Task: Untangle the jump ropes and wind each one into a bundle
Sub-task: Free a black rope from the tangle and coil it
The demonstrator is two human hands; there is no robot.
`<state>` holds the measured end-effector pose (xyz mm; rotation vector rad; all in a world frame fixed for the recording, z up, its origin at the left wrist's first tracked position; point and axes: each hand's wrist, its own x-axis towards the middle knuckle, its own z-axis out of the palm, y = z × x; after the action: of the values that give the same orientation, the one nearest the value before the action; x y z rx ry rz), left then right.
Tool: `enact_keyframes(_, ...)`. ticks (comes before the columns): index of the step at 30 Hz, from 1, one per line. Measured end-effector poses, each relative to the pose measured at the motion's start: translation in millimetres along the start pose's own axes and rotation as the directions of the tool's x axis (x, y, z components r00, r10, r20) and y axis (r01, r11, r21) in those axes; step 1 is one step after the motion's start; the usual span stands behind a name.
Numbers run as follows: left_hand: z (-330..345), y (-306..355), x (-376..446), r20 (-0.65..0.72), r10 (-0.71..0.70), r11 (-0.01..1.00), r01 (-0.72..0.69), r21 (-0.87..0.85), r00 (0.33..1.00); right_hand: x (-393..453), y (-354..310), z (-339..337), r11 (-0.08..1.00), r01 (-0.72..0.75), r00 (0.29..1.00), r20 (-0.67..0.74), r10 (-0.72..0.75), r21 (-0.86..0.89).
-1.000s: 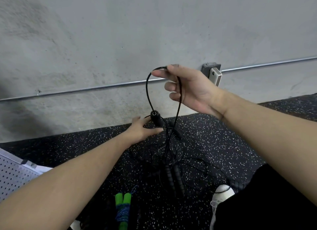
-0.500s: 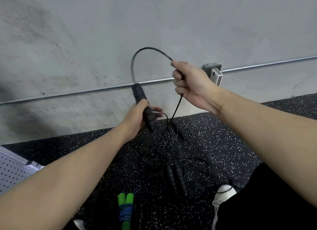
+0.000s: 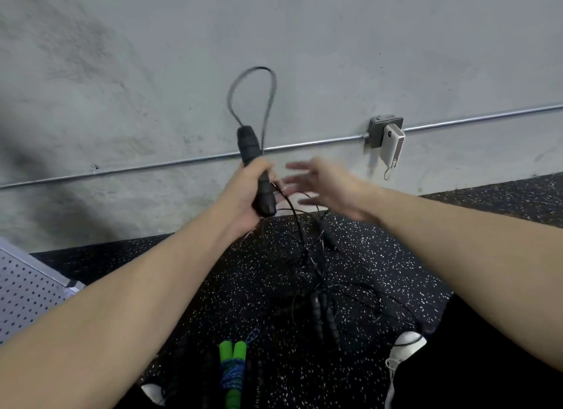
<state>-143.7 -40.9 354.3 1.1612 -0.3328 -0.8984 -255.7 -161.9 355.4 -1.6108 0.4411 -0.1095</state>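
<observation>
My left hand (image 3: 243, 195) grips a black jump-rope handle (image 3: 254, 167) held upright in front of the wall. Its black cord (image 3: 268, 82) loops up above the handle and runs back down past my fist into a tangle of thin black cords (image 3: 313, 265) on the speckled floor. My right hand (image 3: 323, 186) is blurred, just right of the handle, fingers spread and holding nothing. Two more black handles (image 3: 324, 317) lie side by side in the tangle. A rope with green handles (image 3: 232, 357) and blue cord lies wound near the bottom.
A grey concrete wall carries a metal conduit (image 3: 182, 161) and a junction box with a white device (image 3: 393, 143) hanging on it. A perforated grey panel (image 3: 27, 289) sits at the left. White shoe tips (image 3: 408, 343) show at the bottom right and bottom left.
My right hand let go of the cord and dropped toward my left hand with fingers spread. My left hand raised the handle upright, and the cord loop now stands above it.
</observation>
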Motion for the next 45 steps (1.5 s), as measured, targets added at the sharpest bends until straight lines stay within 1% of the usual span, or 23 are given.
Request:
enact_keyframes(2, 2.4, 13.8, -2.9, -0.019, 0.02, 0.989, -0.023, -0.149, 1.0, 1.4, 13.9, 10.0, 0.913, 0.047, 0.984, 0.176, 0.027, -0.405)
enact_keyframes(3, 1.5, 19.8, -4.0, -0.033, 0.036, 0.976, -0.042, -0.213, 0.999, 4.7, 18.3, 14.2, 0.841, 0.097, 0.977, 0.214, 0.023, -0.532)
enact_keyframes(4, 0.5, 25.8, -4.1, -0.052, 0.051, 0.963, -0.063, -0.261, 0.997, 6.2, 20.5, 16.1, 0.772, 0.121, 0.978, 0.21, 0.017, -0.624)
enact_keyframes(6, -5.9, 34.4, -2.7, -0.102, 0.084, 0.952, -0.11, -0.285, 0.991, 7.7, 19.4, 12.1, 0.661, 0.075, 0.994, 0.107, 0.008, -0.747)
enact_keyframes(8, -18.7, 35.1, 0.7, -0.151, 0.115, 0.97, -0.144, -0.194, 0.982, 7.4, 12.8, 3.9, 0.612, 0.038, 0.999, 0.033, -0.019, -0.79)
enact_keyframes(9, -24.9, 31.7, 1.4, -0.16, 0.11, 0.985, -0.129, -0.112, 0.981, 6.8, 7.6, -0.4, 0.629, 0.033, 0.999, 0.005, -0.046, -0.777)
enact_keyframes(11, -33.1, 18.1, -0.3, -0.149, 0.071, 0.997, -0.069, 0.019, 0.986, 6.2, -5.4, -4.5, 0.748, 0.045, 0.991, -0.065, -0.117, -0.662)
enact_keyframes(13, -28.2, 0.7, -7.0, -0.06, 0.028, 0.988, -0.018, 0.152, 0.998, 7.5, -18.1, -5.5, 0.868, 0.087, 0.971, -0.154, -0.184, -0.489)
enact_keyframes(14, -24.0, -9.8, -7.7, -0.019, 0.009, 0.971, -0.004, 0.24, 1.0, 8.7, -23.5, -4.4, 0.893, 0.111, 0.961, -0.183, -0.208, -0.436)
enact_keyframes(17, -11.0, -34.3, -6.5, 0.019, 0.06, 0.871, -0.061, 0.487, 0.998, 10.4, -34.2, 3.7, 0.908, 0.164, 0.947, -0.197, -0.255, -0.386)
enact_keyframes(20, -14.2, -37.8, -6.3, 0.037, 0.145, 0.709, -0.13, 0.693, 0.989, 12.3, -36.0, 1.8, 0.944, 0.13, 0.942, -0.261, -0.213, -0.303)
enact_keyframes(23, -25.7, -33.0, -8.4, 0.079, 0.148, 0.612, -0.154, 0.776, 0.986, 13.4, -32.5, -11.1, 0.945, 0.086, 0.928, -0.319, -0.191, -0.315)
enact_keyframes(24, -29.9, -31.2, -6.7, 0.043, 0.169, 0.631, -0.142, 0.762, 0.985, 12.9, -31.7, -15.7, 0.94, 0.073, 0.918, -0.345, -0.194, -0.334)
enact_keyframes(25, -33.3, -29.0, -5.2, -0.02, 0.172, 0.712, -0.11, 0.694, 0.985, 12.7, -30.4, -20.5, 0.936, 0.063, 0.906, -0.373, -0.198, -0.345)
enact_keyframes(27, -38.2, -23.8, -0.8, -0.163, 0.119, 0.891, -0.033, 0.452, 0.979, 12.5, -26.6, -32.4, 0.953, 0.042, 0.886, -0.43, -0.174, -0.299)
enact_keyframes(28, -42.0, -20.7, 2.0, -0.198, 0.091, 0.936, -0.016, 0.351, 0.976, 12.1, -24.9, -38.1, 0.966, 0.032, 0.875, -0.46, -0.151, -0.257)
enact_keyframes(30, -50.4, -13.4, 6.2, -0.214, 0.048, 0.958, 0.016, 0.287, 0.976, 11.2, -23.0, -46.2, 0.981, 0.022, 0.859, -0.498, -0.119, -0.195)
enact_keyframes(32, -55.3, -8.9, 6.1, -0.224, 0.016, 0.95, 0.055, 0.306, 0.975, 11.5, -22.8, -50.6, 0.989, 0.035, 0.862, -0.496, -0.103, -0.145)
enact_keyframes(35, -57.5, -6.9, 6.0, -0.311, -0.004, 0.963, 0.087, 0.254, 0.951, 11.7, -24.2, -51.5, 0.992, 0.055, 0.864, -0.492, -0.105, -0.114)
enact_keyframes(39, -58.9, 3.3, 11.5, -0.433, 0.006, 0.994, -0.052, -0.093, 0.901, 11.9, -30.1, -47.0, 0.99, 0.062, 0.829, -0.546, -0.123, -0.128)
enact_keyframes(41, -61.4, 7.8, 13.0, -0.437, 0.031, 0.998, -0.051, -0.034, 0.899, 12.3, -31.2, -43.2, 0.995, 0.061, 0.828, -0.553, -0.093, -0.076)
enact_keyframes(43, -64.5, 6.4, 10.6, -0.424, 0.043, 0.989, 0.02, 0.144, 0.905, 12.4, -31.8, -37.8, 0.998, 0.069, 0.848, -0.526, -0.064, -0.011)
enact_keyframes(45, -66.0, 1.3, 10.6, -0.411, 0.077, 0.969, 0.028, 0.244, 0.908, 12.4, -34.6, -30.8, 0.996, 0.079, 0.874, -0.482, -0.052, 0.037)
